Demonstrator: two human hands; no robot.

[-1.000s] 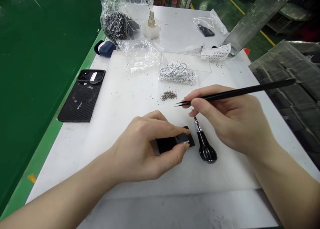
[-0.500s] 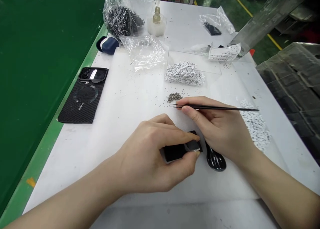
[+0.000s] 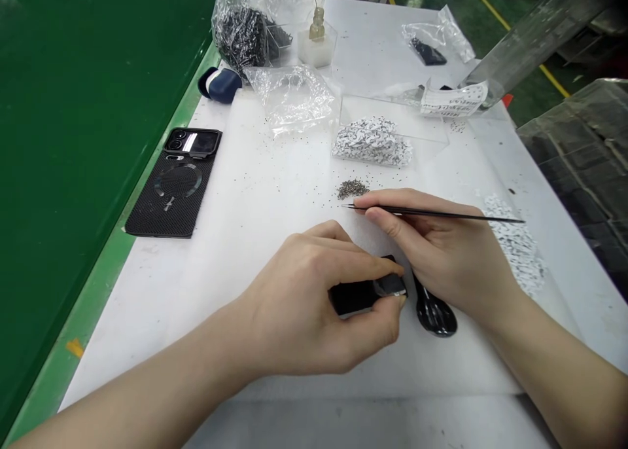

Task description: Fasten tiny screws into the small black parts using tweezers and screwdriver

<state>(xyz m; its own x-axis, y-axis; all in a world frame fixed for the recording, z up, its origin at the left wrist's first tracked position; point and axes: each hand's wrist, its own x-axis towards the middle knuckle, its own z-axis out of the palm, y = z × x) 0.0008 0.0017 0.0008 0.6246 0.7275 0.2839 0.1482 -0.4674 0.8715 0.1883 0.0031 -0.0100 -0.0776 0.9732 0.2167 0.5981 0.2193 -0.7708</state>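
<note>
While the left hand (image 3: 294, 298) pinches a black part (image 3: 356, 298), right fingers (image 3: 387, 223) clamp tweezers (image 3: 432, 212), tips (image 3: 349, 206) beyond its edge

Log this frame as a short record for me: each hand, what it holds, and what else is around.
Left hand: pinches a small black block between thumb and fingers; a silver edge shows at its end
Right hand: holds fine black tweezers, tips pointing left
Nearby: black tool handle beside the block, partly under the right hand; small pile of grey grains just beyond the tweezer tips
Rest: black phone case, clear plastic bag, white printed scraps, small bottle, dark blue case
</note>
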